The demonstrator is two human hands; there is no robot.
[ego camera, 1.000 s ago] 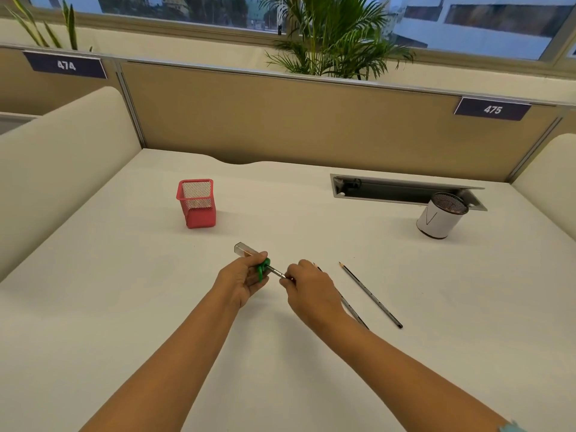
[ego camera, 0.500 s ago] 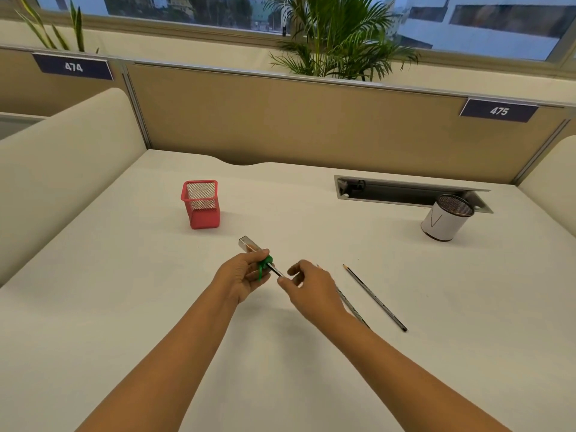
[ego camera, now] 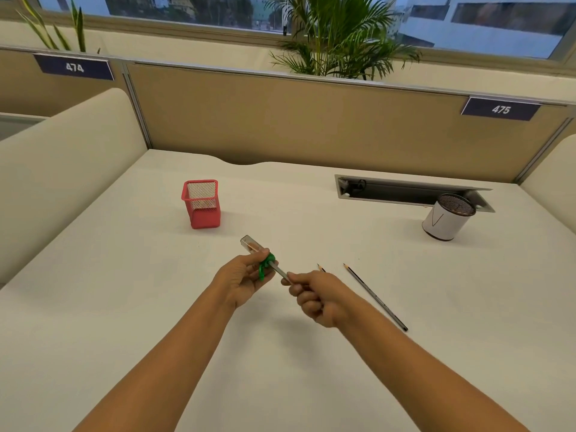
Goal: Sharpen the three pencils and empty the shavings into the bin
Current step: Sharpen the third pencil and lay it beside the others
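a smooth, off-white tabletop (ego camera: 131, 307) carries a red wire-mesh pencil cup (ego camera: 201, 203), square in section and upright, well to the far left of the hands; far right stands a white cylindrical bin (ego camera: 446, 217) with a dark mesh inside, tilted a little, just in front of a grey metal cable slot (ego camera: 405, 192); a tan fabric partition (ego camera: 280, 120) closes the back.

the left hand (ego camera: 243, 280) curls its fingers round a sharpener (ego camera: 260, 257) — a clear, boxy plastic shavings case with a green cap at the near end; the case juts out past the knuckles toward the red cup; the right hand (ego camera: 314, 296) is closed in a fist on a slim grey pencil (ego camera: 280, 271), whose far end sits in the green cap; only a short stretch of shaft shows between the two hands.

two more pencils lie flat on the tabletop to the right — one dark pencil (ego camera: 375, 297) in full view, point away from the person, and a second pencil (ego camera: 321, 268) showing only its sharpened tip above the right hand.

against half a second ago the right hand has rolled over, knuckles now turned down and fingers tucked tighter; the left hand's grip looks unchanged.
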